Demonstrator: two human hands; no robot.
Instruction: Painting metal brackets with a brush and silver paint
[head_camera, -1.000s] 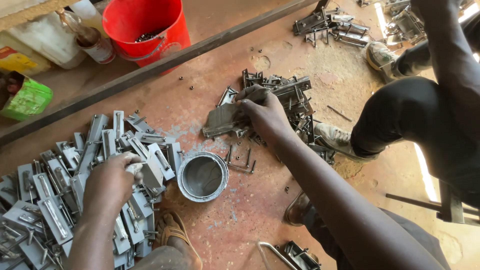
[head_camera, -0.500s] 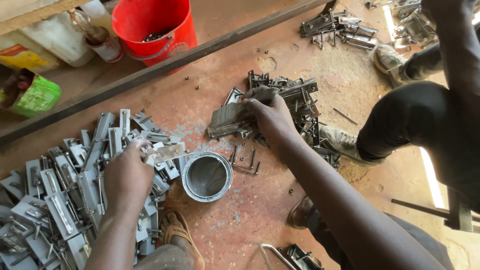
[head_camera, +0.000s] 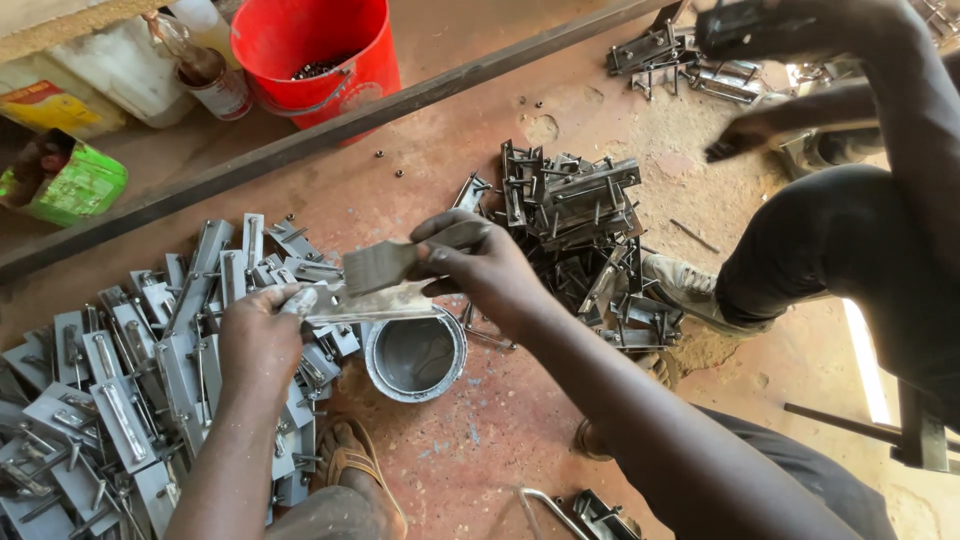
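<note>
Brush (head_camera: 385, 262) work on metal plate (head_camera: 370, 302), over paint tin (head_camera: 415, 355).
My right hand (head_camera: 480, 265) grips the brush, left hand (head_camera: 262, 335) pinches the plate's end; I'd keep strokes flat, drips over the tin.

A green box (head_camera: 72, 186) sits at the far left, open and tilted. Behind it lies a yellow packet (head_camera: 45, 105) with a red patch, against a whitish jug (head_camera: 125, 65). A bottle (head_camera: 205, 70) with a pale label (head_camera: 228, 97) stands beside the red bucket (head_camera: 310, 50).
</note>
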